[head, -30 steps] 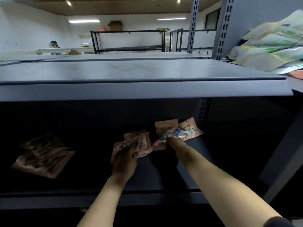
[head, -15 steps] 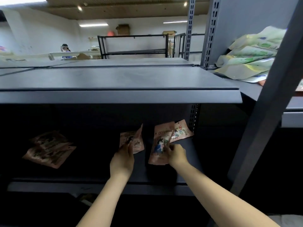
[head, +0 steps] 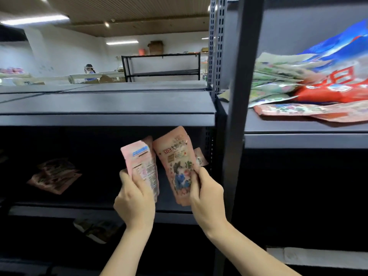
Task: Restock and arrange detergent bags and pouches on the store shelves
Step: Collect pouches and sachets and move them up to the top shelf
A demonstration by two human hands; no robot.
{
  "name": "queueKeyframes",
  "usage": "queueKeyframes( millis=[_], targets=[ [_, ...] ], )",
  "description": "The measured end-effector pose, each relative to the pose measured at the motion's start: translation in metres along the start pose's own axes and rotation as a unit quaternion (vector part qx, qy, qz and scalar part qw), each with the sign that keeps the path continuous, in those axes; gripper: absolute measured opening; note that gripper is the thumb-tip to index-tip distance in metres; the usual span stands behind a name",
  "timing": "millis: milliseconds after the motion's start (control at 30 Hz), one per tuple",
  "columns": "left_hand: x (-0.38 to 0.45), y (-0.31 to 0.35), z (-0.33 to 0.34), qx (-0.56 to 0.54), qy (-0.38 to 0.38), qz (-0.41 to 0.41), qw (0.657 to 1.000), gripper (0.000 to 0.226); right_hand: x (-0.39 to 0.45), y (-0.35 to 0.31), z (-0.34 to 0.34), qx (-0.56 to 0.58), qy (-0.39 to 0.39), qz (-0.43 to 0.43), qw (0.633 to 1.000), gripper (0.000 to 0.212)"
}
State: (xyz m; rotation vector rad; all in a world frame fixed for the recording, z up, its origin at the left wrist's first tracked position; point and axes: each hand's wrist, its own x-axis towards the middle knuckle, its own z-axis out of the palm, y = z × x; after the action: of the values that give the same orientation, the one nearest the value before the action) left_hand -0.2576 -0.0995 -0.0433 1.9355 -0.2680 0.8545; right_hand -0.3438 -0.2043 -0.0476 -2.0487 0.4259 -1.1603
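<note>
Both pouches are lifted off the shelf (head: pixel 103 210) now, my left hand (head: pixel 135 206) gripping the back-facing pouch (head: pixel 142 166) and right hand (head: pixel 207 202) the floral pouch (head: pixel 177 166) by their lower edges near the shelf's front right corner, light and floppy so I grab low.

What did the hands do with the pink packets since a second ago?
Both hands lifted pouches up off the dark shelf toward the camera. The left hand now grips a pink pouch back side out; the right hand grips a flowery pouch upright. One small pouch stayed behind at the back, and the pile on the left stayed put.
</note>
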Motion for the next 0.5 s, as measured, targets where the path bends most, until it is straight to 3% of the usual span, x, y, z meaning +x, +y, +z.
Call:
queueKeyframes(
  millis=[133,267,367,500],
  targets=[
    [-0.029,0.045,-0.017,-0.054,0.074,-0.007,0.996,0.049,-0.007,-0.008,-0.059,0.000,0.073,-0.122,0.990,0.022],
    [-0.045,0.092,-0.030,-0.129,0.160,-0.002,0.979,0.044,0.005,-0.010,-0.125,0.036,0.155,-0.189,0.969,0.015],
    [-0.057,0.132,-0.035,-0.174,0.190,0.023,0.966,0.035,0.025,-0.010,-0.172,0.049,0.213,-0.207,0.954,0.013],
    [-0.066,0.185,-0.034,-0.209,0.172,0.078,0.960,0.025,0.060,-0.008,-0.225,0.062,0.260,-0.175,0.947,0.015]
  ],
)
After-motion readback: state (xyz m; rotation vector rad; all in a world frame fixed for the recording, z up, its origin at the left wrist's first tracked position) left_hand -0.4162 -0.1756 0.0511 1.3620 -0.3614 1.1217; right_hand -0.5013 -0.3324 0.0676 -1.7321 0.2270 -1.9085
